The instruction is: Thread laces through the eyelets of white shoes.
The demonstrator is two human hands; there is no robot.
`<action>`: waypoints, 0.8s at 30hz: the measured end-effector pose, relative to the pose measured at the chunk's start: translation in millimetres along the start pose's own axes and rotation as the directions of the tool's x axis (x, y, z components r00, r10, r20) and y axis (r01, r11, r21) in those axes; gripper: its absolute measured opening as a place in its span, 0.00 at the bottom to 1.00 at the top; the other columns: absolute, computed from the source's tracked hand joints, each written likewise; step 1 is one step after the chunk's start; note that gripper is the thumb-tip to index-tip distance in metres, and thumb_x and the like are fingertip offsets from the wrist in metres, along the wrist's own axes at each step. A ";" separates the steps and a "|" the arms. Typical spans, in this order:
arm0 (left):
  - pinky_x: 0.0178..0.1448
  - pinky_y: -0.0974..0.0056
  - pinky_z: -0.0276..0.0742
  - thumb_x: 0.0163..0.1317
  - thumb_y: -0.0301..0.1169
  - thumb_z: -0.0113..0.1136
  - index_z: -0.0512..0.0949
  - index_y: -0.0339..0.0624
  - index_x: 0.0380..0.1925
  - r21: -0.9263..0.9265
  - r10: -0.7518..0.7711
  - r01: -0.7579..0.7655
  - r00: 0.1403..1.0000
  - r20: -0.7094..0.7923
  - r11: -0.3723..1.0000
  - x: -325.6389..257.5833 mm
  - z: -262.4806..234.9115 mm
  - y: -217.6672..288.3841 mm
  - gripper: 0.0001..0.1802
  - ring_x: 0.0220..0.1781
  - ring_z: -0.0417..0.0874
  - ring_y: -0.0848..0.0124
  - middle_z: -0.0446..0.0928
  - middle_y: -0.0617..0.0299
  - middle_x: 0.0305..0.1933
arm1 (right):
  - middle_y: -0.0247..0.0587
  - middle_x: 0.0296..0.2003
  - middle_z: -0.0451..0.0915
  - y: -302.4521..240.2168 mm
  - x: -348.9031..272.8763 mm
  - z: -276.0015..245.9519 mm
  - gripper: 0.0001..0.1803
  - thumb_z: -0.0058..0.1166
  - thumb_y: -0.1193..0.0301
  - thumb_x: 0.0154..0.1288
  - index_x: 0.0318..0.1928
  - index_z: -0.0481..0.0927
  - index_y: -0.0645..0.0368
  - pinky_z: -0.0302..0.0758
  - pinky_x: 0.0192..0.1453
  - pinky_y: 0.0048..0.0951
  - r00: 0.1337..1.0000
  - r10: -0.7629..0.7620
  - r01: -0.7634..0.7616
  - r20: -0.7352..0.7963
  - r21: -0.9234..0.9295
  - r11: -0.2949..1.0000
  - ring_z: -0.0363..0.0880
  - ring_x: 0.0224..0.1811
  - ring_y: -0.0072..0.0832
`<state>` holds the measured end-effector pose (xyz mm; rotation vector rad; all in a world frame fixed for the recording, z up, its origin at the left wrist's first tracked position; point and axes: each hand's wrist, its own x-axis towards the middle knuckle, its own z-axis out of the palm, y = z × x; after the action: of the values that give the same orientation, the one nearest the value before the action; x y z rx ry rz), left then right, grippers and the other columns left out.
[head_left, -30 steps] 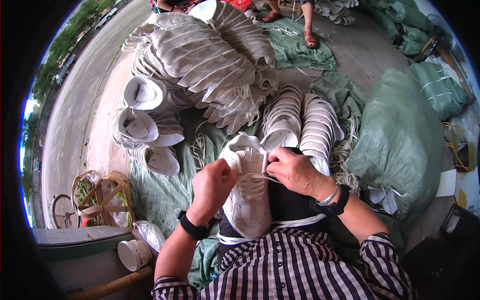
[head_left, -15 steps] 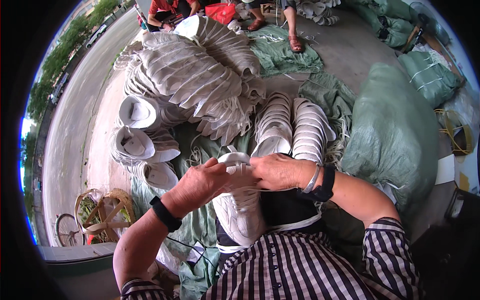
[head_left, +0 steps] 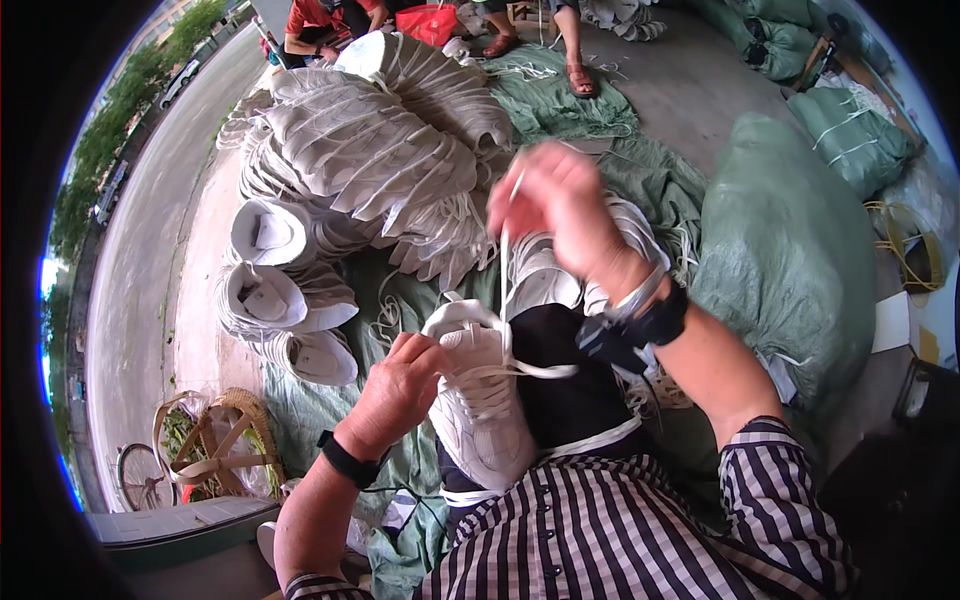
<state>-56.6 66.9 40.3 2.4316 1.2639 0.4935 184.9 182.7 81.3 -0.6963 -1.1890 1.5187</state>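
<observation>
Head view: one white shoe [head_left: 485, 440] lies on the wearer's dark lap [head_left: 575, 405], collar on the far side, toe on the near side. The right hand [head_left: 555, 205] is raised beyond the shoe and to its right, blurred, with fingers closed on a white lace [head_left: 504, 275] that runs up from the shoe. Another length of that lace extends right from the eyelets. The left hand [head_left: 402, 385] is at the left edge of the collar, fingers bent; whether it grips anything cannot be told (its fingertips are obscured). Stacked pale uppers [head_left: 370, 150] stand far left, a bulky green sack [head_left: 780, 235] right, a woven basket [head_left: 262, 430] left.
</observation>
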 end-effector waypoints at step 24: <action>0.46 0.61 0.74 0.42 0.20 0.67 0.75 0.42 0.27 -0.089 -0.009 0.002 0.997 -0.074 0.996 -12.1 4.5 -11.5 0.12 0.43 0.76 0.61 0.74 0.60 0.38 | 0.30 0.27 0.76 112.2 -70.5 39.6 0.05 0.57 0.69 0.54 0.33 0.80 0.51 0.70 0.38 0.31 0.782 -0.172 0.613 0.599 -0.689 0.385 0.78 0.34 0.28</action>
<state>-69.2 62.4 29.3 2.3551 1.2505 0.6311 129.2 106.6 -19.8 -0.6033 -2.3653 0.5231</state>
